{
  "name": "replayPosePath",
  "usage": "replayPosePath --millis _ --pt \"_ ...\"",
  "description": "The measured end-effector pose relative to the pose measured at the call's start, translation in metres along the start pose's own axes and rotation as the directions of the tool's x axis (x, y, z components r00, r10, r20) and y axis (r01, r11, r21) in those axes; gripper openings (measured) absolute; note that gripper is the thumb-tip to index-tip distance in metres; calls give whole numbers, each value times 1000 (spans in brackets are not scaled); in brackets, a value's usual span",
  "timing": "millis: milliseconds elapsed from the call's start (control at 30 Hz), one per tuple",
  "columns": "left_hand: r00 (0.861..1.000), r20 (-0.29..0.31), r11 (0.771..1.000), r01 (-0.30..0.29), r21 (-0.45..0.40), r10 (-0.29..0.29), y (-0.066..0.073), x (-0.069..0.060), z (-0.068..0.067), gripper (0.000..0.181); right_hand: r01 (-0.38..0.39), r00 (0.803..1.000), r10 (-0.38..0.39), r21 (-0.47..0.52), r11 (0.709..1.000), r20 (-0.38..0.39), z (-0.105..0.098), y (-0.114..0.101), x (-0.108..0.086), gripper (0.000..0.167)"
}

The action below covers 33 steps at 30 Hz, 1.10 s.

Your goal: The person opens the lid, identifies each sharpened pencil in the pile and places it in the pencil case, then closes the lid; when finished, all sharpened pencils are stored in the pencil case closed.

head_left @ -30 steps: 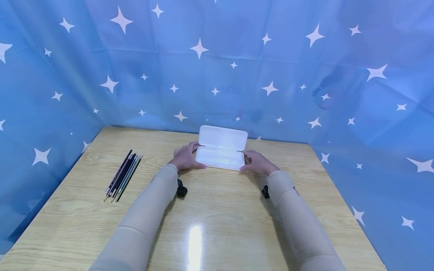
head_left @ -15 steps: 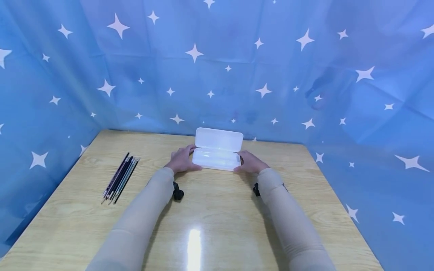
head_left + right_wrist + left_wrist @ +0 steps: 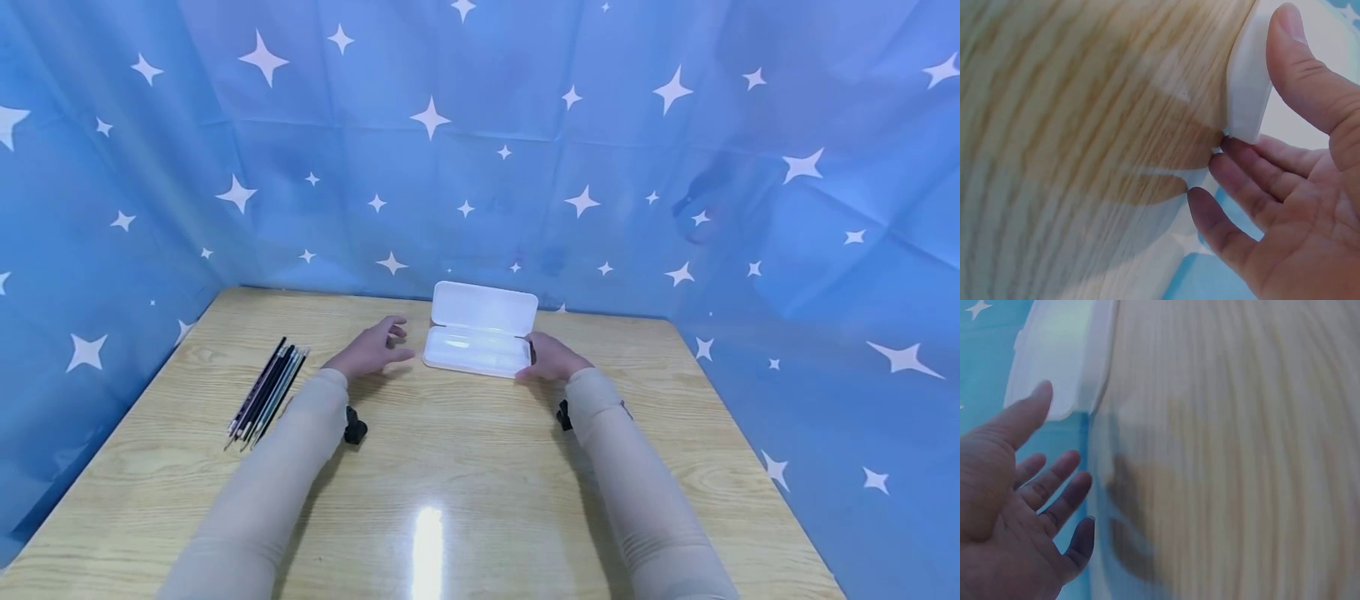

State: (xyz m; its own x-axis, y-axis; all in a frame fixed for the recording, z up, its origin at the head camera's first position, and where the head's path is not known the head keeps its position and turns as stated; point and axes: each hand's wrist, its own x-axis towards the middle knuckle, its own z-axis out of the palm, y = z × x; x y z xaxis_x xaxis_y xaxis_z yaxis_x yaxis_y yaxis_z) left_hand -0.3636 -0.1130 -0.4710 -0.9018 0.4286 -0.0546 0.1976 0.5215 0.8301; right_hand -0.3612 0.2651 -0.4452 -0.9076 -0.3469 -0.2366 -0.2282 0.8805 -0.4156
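A white pencil case (image 3: 480, 348) stands opened at the table's back, its lid (image 3: 484, 307) tilted up behind the tray; I see nothing lying inside. My right hand (image 3: 552, 357) holds the case's right end, the thumb at the front corner and the fingers toward the back. In the right wrist view, that hand (image 3: 1297, 187) is around a corner of the white case (image 3: 1250, 81). My left hand (image 3: 372, 347) is in the air left of the case, apart from it, with fingers loosely bent and nothing in them. The left wrist view shows its palm (image 3: 1016, 512) below the case's end (image 3: 1063, 362).
A bundle of pencils (image 3: 268, 392), several dark and some light blue, lies on the left of the wooden table (image 3: 480, 467). Behind and to both sides hangs a blue curtain (image 3: 637, 250) with white stars. Glare marks the tabletop near the front.
My left hand has let go of the case's left end and moved left, toward the pencils. The right hand stays at the case's right end. The head view has shifted slightly.
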Motion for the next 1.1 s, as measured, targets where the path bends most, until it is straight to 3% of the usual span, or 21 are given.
replayPosePath --millis 167,367,533,800,1100 --pt "999 -34 997 11 75 -8 -1 -25 -27 58 13 1000 -13 9 1000 3 0 1 2 59" --pt "992 -102 991 79 104 -68 -3 -60 -62 56 25 1000 -25 11 1000 7 0 0 3 59" --pt "986 -139 984 113 135 -94 -10 -85 -81 52 34 999 -34 24 999 4 1 1 4 59" --pt "978 -117 983 180 24 -176 -14 -111 -99 55 66 998 -65 33 997 -25 -1 4 4 54" --pt "968 -80 971 239 -9 -239 -22 -127 -100 50 35 999 -34 53 998 -17 2 2 1 61"
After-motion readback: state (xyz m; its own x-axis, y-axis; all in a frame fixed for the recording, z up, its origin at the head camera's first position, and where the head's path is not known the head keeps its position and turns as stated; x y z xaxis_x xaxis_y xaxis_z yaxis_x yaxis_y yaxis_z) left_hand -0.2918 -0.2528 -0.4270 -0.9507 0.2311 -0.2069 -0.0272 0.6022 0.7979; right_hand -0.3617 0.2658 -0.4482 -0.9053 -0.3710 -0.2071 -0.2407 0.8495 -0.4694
